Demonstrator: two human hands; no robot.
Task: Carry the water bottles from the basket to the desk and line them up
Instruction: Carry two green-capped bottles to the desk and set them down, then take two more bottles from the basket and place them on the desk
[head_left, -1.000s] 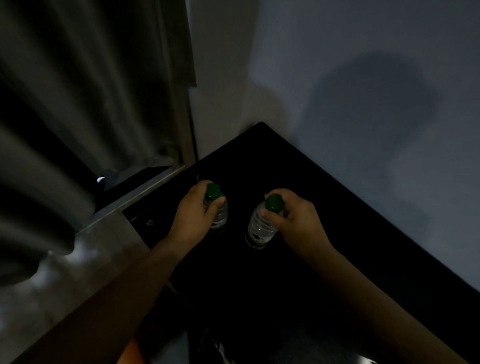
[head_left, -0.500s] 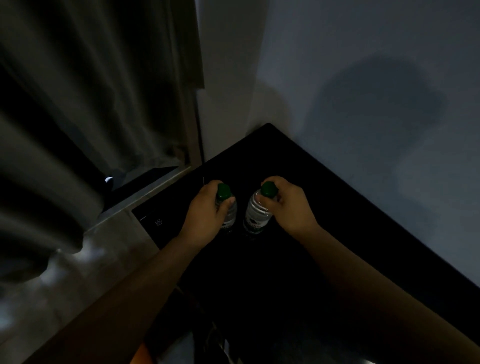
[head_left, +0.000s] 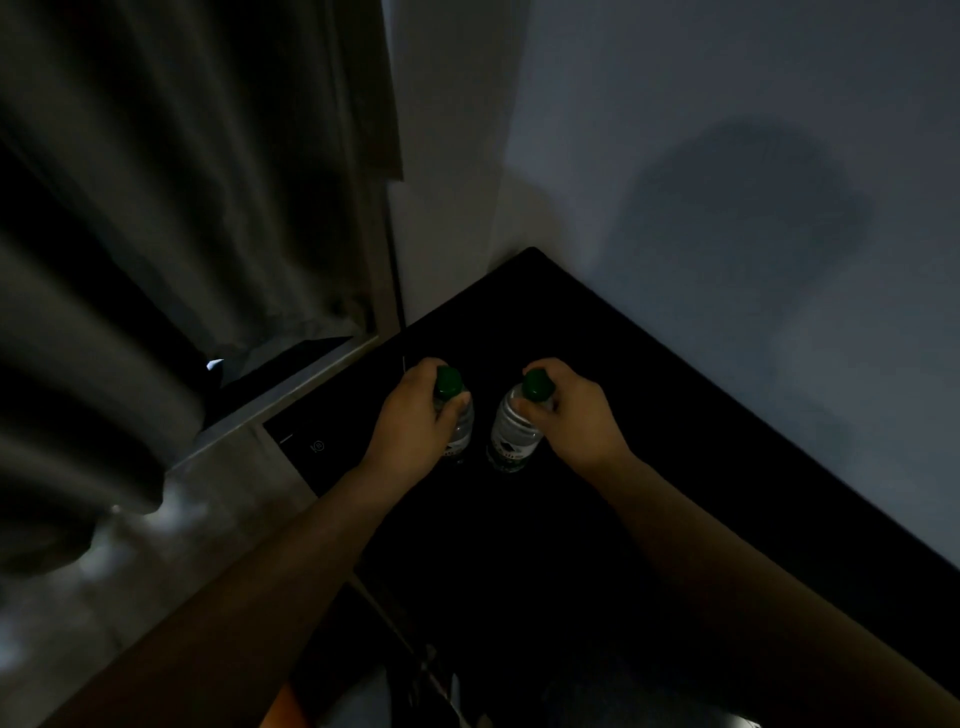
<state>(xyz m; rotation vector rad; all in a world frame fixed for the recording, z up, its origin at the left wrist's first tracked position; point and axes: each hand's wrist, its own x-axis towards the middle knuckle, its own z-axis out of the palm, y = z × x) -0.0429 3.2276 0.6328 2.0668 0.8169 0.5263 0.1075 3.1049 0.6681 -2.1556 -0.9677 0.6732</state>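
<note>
- Left hand, seen from the head camera, is curled round the neck and shoulder of the left water bottle, with the thumb lying just under the green left cap.
- Right hand grips the right water bottle near its top, fingers wrapped just below the green right cap.
- Both clear bottles are roughly upright over the far left part of the black desk, side by side with a narrow gap between them. In the dim light I cannot tell whether their bases touch the desk.
- Both forearms reach in from the lower edge of the view, over the desk.
- Behind the desk's far corner rises a pale wall, which carries a soft shadow.
- To the left hangs a grey curtain, above a light floor.
</note>
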